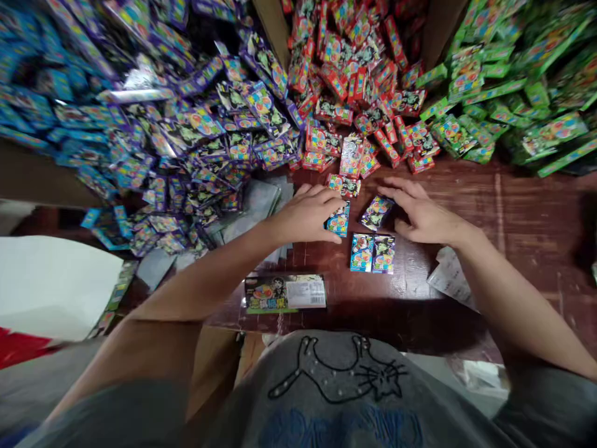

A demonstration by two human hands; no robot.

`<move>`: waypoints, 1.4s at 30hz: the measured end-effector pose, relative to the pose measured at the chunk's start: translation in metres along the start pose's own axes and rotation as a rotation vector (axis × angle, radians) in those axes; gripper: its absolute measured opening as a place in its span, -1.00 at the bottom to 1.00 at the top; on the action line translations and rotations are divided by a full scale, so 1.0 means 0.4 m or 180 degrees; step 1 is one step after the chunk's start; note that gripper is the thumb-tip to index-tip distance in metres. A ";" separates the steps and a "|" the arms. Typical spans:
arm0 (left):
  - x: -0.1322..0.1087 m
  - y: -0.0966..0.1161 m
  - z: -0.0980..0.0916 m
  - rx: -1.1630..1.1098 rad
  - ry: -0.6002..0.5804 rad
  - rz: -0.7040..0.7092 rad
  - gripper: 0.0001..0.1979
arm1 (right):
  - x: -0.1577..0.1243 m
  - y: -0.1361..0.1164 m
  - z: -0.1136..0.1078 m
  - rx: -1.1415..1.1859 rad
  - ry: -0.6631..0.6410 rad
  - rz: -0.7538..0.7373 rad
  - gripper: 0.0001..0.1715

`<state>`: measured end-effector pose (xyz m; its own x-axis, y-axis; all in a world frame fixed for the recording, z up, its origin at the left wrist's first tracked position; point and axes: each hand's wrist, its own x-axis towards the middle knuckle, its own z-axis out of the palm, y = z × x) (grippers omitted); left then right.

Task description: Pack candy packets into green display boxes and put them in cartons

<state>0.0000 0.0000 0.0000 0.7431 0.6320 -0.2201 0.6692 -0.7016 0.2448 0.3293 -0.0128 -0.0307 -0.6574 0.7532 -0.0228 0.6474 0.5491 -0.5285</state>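
Observation:
My left hand point(308, 214) curls round a small blue candy box point(339, 221), thumb at its lower edge and fingers at its top. Between the fingers and thumb of my right hand point(422, 211) is a purple candy box point(375, 213), lying tilted on the table. Just below, a second blue box point(361, 252) and a second purple box point(384, 254) lie flat side by side, edges touching. A red box point(344, 185) rests close above my left fingertips.
Heaped beyond my hands are purple boxes point(186, 130), red boxes point(368, 81), green boxes point(489, 87) and blue boxes point(32, 81), with cardboard dividers point(273, 28) between some. A black display carton point(285, 294) lies near the table edge. Clear plastic sleeves point(254, 205) and a paper slip point(451, 277) lie nearby.

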 end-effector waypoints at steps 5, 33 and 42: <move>0.007 0.003 -0.020 0.0048 0.0063 -0.0068 -0.26 | 0.052 -0.019 -0.019 -0.0341 -0.0443 -0.0479 -0.24; -0.032 0.031 0.024 0.0234 0.0835 -0.0428 -0.33 | 0.085 -0.154 -0.081 -0.1436 0.0091 0.1040 -0.40; -0.159 -0.020 0.075 0.0032 0.0953 -0.1051 -0.12 | 0.562 -0.262 0.084 -0.1541 0.0639 -0.0279 -0.42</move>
<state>-0.0527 -0.0443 -0.0163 0.4577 0.8891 -0.0015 0.8717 -0.4484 0.1979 0.1007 0.0868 -0.0088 -0.6611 0.7254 0.1919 0.7284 0.6818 -0.0677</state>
